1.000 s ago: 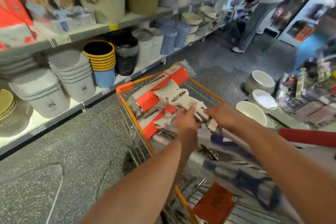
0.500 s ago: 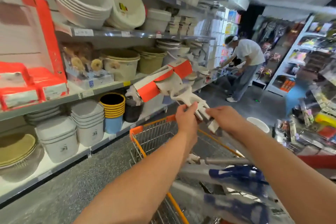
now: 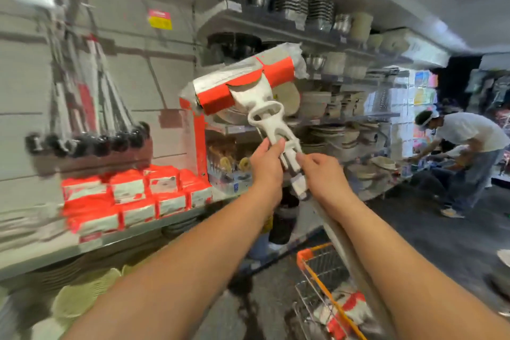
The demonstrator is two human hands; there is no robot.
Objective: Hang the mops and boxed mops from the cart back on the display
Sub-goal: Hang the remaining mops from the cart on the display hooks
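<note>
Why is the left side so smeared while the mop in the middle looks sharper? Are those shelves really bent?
Head view: the hanging mops and red packs on the left are streaked, seemingly motion blur; head view: the held mop at centre is clearer; head view: the shelves curve from the wide-angle lens.

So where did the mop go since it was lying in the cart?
The white plastic mop with the orange-wrapped head rose out of the orange wire cart and now tilts up toward the shelves. The left hand and right hand kept their grip on its white neck throughout. The cart stayed on the floor.
</note>
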